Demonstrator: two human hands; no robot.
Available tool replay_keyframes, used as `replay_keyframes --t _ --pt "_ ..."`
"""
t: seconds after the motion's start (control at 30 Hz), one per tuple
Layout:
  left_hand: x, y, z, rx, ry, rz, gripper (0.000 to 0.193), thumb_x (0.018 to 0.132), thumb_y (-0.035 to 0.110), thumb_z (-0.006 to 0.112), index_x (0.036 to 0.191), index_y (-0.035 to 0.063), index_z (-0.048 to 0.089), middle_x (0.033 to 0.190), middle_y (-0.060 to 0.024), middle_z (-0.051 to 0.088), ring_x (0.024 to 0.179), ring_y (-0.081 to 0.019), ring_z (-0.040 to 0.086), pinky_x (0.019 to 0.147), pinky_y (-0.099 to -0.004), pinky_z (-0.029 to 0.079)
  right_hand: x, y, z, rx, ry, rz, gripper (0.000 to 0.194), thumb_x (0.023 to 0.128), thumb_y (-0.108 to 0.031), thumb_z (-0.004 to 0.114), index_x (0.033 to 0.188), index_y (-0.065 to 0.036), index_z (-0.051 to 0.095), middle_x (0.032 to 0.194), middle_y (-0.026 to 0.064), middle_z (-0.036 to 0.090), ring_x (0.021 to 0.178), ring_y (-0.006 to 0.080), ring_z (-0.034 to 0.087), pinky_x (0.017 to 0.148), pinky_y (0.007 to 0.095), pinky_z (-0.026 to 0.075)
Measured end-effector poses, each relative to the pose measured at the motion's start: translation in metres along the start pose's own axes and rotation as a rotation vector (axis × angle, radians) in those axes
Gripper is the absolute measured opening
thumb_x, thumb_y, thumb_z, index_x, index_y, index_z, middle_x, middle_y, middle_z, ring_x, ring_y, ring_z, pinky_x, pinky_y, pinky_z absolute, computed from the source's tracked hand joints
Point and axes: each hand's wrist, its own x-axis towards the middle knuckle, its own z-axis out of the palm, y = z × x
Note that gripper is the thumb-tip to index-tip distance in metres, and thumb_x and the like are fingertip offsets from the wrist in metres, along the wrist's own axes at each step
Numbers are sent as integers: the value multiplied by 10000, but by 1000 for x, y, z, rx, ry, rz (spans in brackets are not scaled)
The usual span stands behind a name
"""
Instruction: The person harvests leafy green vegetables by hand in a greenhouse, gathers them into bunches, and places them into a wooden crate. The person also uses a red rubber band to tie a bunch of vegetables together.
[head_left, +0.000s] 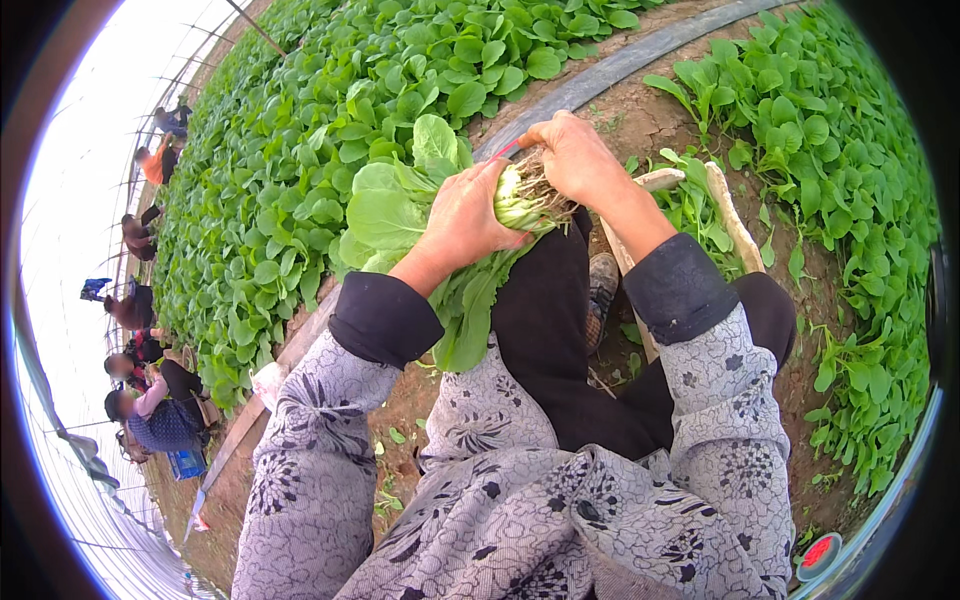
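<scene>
A bunch of leafy greens (390, 214) lies across my lap, its leaves towards the left and its pale stems and soil-covered roots towards the right. My left hand (469, 217) is closed around the stems. At the root end, my right hand (581, 161) has a thin red tie (507, 148) pinched between thumb and finger. The tie runs from those fingers to the bunch near my left hand; whether it circles the stems is hidden.
Beds of growing greens (300, 150) flank a grey hose (600, 75) on bare soil. More greens (694, 195) lie in a pale-framed holder by my right knee. A bowl of red pieces (817, 556) sits lower right. Several people (161, 420) sit along the far left.
</scene>
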Motion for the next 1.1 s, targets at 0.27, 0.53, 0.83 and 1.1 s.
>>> replay_keyframes --t 0.27,0.53,0.83,1.1 --pt "0 2 1 -25 81 95 793 541 277 871 1228 59 539 1078 -147 655 1015 -341 625 903 -398 481 28 38 11 484 -455 593 233 805 -23 639 1018 -32 734 715 42 665 500 95 575 416 259 436" --pt "11 -3 -1 15 -1 88 810 556 369 862 1218 36 533 1050 -164 634 1031 -340 602 909 -404 459 -31 71 -4 1032 -358 658 223 835 5 639 1049 43 689 799 68 678 609 102 607 503 224 483" --pt "20 6 -4 -35 -25 50 754 560 381 855 1161 31 564 1002 -162 657 965 -347 637 844 -416 500 -18 51 -36 748 -522 599 362 765 39 549 1113 82 638 759 74 656 571 105 612 479 242 516" --pt "20 9 -5 -27 -20 58 737 544 352 838 1152 34 570 1007 -170 654 970 -356 631 857 -424 494 -62 71 14 1015 -161 621 232 815 13 600 1040 26 652 769 43 653 561 98 580 495 224 465"
